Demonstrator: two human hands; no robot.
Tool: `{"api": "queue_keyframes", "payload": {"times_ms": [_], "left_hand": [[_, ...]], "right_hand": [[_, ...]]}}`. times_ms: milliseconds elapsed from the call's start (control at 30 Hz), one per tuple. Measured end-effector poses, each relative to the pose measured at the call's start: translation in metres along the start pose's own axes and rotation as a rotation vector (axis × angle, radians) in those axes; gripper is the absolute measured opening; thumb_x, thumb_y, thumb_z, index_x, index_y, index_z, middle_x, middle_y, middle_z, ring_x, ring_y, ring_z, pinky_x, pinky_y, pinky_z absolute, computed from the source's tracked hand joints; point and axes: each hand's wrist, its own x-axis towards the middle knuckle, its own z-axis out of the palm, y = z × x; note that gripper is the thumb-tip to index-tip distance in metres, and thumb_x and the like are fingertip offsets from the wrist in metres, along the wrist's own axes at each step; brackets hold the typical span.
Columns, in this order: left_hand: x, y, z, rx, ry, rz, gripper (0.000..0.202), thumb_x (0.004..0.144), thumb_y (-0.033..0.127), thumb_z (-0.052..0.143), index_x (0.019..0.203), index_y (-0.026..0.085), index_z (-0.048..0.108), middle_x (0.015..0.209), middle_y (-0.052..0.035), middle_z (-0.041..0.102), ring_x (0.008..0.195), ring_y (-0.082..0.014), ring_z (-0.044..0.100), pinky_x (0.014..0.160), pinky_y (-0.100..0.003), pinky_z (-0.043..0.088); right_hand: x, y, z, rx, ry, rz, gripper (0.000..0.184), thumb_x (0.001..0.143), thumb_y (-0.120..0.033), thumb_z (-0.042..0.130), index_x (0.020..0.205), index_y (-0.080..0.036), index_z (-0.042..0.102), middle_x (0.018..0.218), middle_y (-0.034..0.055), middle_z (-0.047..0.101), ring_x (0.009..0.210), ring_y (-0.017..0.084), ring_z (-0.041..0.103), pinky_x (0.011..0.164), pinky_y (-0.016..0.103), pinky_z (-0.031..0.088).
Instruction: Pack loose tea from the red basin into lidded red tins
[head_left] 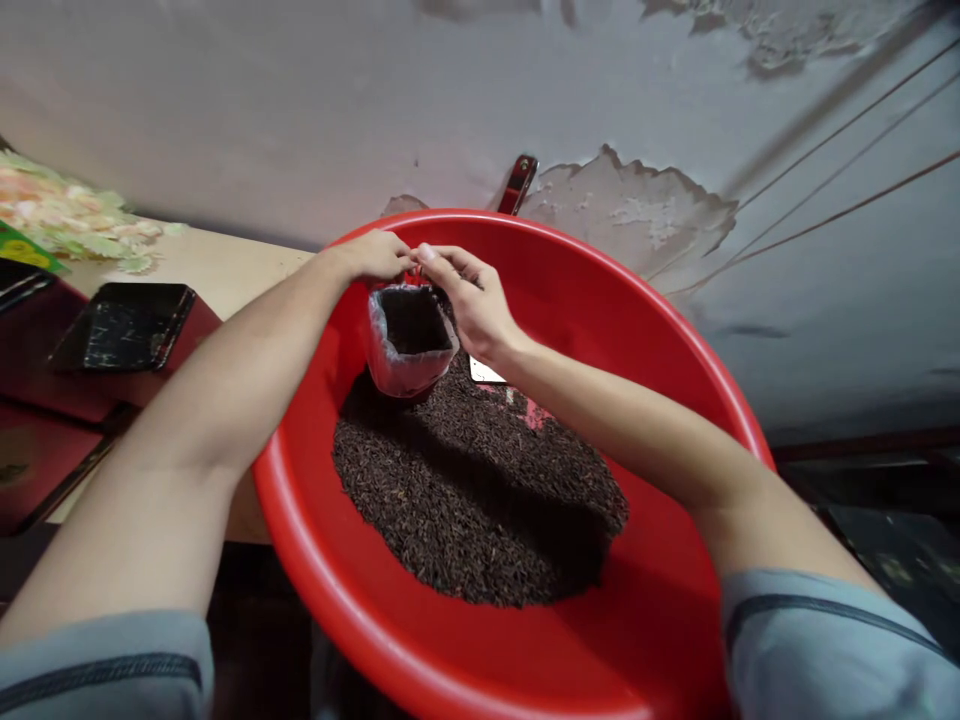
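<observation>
A small squarish container (pixel 412 345) lined with a clear plastic bag stands in a large red basin (pixel 697 370), dark matter showing inside its open mouth. My left hand (pixel 381 256) is at its far rim, fingers bent and closed. Opposite it, my right hand (pixel 476 300) pinches with thumb and forefinger. The fingertips of both hands meet at a small red piece (pixel 414 275), mostly covered, whose kind I cannot make out. Loose dark tea leaves (pixel 480 510) spread over the basin floor. Partly under my right wrist lies a flat white object (pixel 486 372).
Dark red boxes (pixel 127 330) stand on a pale table (pixel 217 262) at the left, with a heap of crumpled pale wrappers (pixel 67 205) behind. A dark red strip (pixel 518 184) leans between the basin and the peeling wall (pixel 300 110). Cords (pixel 832 220) run along the right.
</observation>
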Motion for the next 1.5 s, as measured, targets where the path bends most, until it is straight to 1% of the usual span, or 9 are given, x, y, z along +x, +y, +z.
{"api": "queue_keyframes", "payload": {"times_ms": [167, 300, 500, 700, 900, 1067, 1133, 1267, 1500], "left_hand": [[0.003, 0.002, 0.002, 0.036, -0.041, 0.000, 0.045, 0.095, 0.040, 0.042, 0.120, 0.019, 0.073, 0.109, -0.0043, 0.073, 0.095, -0.0173, 0.066, 0.084, -0.022, 0.045], [0.004, 0.005, 0.001, 0.032, -0.077, 0.025, 0.050, 0.097, 0.050, 0.038, 0.120, 0.022, 0.073, 0.103, -0.0027, 0.073, 0.096, -0.0179, 0.066, 0.088, -0.025, 0.046], [-0.012, 0.027, -0.019, 0.083, 0.103, 0.142, 0.053, 0.095, 0.057, 0.042, 0.121, 0.023, 0.072, 0.108, -0.0050, 0.072, 0.104, -0.0230, 0.065, 0.094, -0.031, 0.045], [-0.089, 0.092, -0.033, 0.120, -0.089, 0.257, 0.047, 0.091, 0.058, 0.054, 0.115, 0.023, 0.075, 0.097, -0.0053, 0.073, 0.107, -0.0278, 0.067, 0.091, -0.035, 0.046], [-0.160, 0.126, 0.044, 0.387, -0.752, 0.246, 0.056, 0.073, 0.054, 0.081, 0.119, 0.023, 0.077, 0.108, -0.0194, 0.076, 0.097, -0.0373, 0.072, 0.080, -0.043, 0.056], [-0.153, 0.109, 0.097, 0.499, -0.720, 0.106, 0.107, 0.072, 0.052, 0.084, 0.160, 0.020, 0.032, 0.162, -0.0281, 0.028, 0.133, -0.0491, 0.052, 0.099, -0.056, 0.051], [-0.149, 0.105, 0.097, 0.491, -0.761, 0.158, 0.102, 0.076, 0.053, 0.079, 0.160, 0.018, 0.033, 0.158, -0.0288, 0.037, 0.127, -0.0455, 0.058, 0.098, -0.051, 0.053], [-0.149, 0.101, 0.062, 0.456, -0.531, 0.231, 0.056, 0.089, 0.056, 0.064, 0.130, 0.018, 0.067, 0.120, -0.0210, 0.071, 0.106, -0.0371, 0.070, 0.083, -0.040, 0.057], [-0.135, 0.054, -0.031, 0.259, -0.019, -0.077, 0.032, 0.095, 0.041, 0.055, 0.093, 0.017, 0.077, 0.097, -0.0130, 0.077, 0.088, -0.0253, 0.072, 0.073, -0.030, 0.051]], "right_hand": [[-0.050, -0.015, -0.073, -0.355, -0.132, 0.035, 0.039, 0.090, -0.053, 0.066, 0.112, -0.021, 0.070, 0.113, 0.0071, 0.071, 0.107, 0.020, 0.065, 0.101, 0.044, 0.050], [-0.115, 0.020, -0.132, -0.661, -0.681, 0.162, 0.068, 0.086, -0.052, 0.071, 0.143, -0.020, 0.054, 0.143, 0.0183, 0.054, 0.131, 0.030, 0.054, 0.109, 0.052, 0.045], [-0.167, 0.074, -0.125, -0.835, -1.105, 0.223, 0.126, 0.064, -0.052, 0.087, 0.164, -0.022, 0.016, 0.169, 0.0222, -0.005, 0.154, 0.048, -0.003, 0.120, 0.068, 0.009], [-0.167, 0.079, -0.080, -0.802, -1.003, 0.136, 0.126, 0.058, -0.032, 0.089, 0.163, -0.019, 0.019, 0.165, 0.0258, 0.010, 0.152, 0.047, 0.010, 0.119, 0.065, 0.018], [-0.172, 0.071, -0.062, -0.787, -0.900, 0.114, 0.093, 0.057, -0.017, 0.083, 0.143, -0.017, 0.049, 0.137, 0.0181, 0.044, 0.127, 0.036, 0.048, 0.110, 0.054, 0.040], [-0.166, 0.063, -0.055, -0.810, -0.857, 0.251, 0.070, 0.062, -0.010, 0.076, 0.130, -0.018, 0.059, 0.122, 0.0133, 0.056, 0.108, 0.029, 0.061, 0.093, 0.040, 0.051], [-0.161, 0.061, -0.053, -0.787, -0.839, 0.275, 0.062, 0.062, -0.009, 0.076, 0.123, -0.017, 0.064, 0.117, 0.0121, 0.062, 0.108, 0.029, 0.063, 0.094, 0.039, 0.050], [-0.145, 0.055, -0.055, -0.672, -0.731, 0.321, 0.049, 0.062, -0.013, 0.079, 0.110, -0.019, 0.069, 0.103, 0.0052, 0.070, 0.101, 0.025, 0.066, 0.093, 0.035, 0.050], [-0.082, -0.003, -0.065, -0.255, -0.309, 0.272, 0.028, 0.065, -0.023, 0.073, 0.091, -0.021, 0.062, 0.077, -0.0048, 0.063, 0.059, 0.011, 0.055, 0.057, 0.024, 0.048]]}}
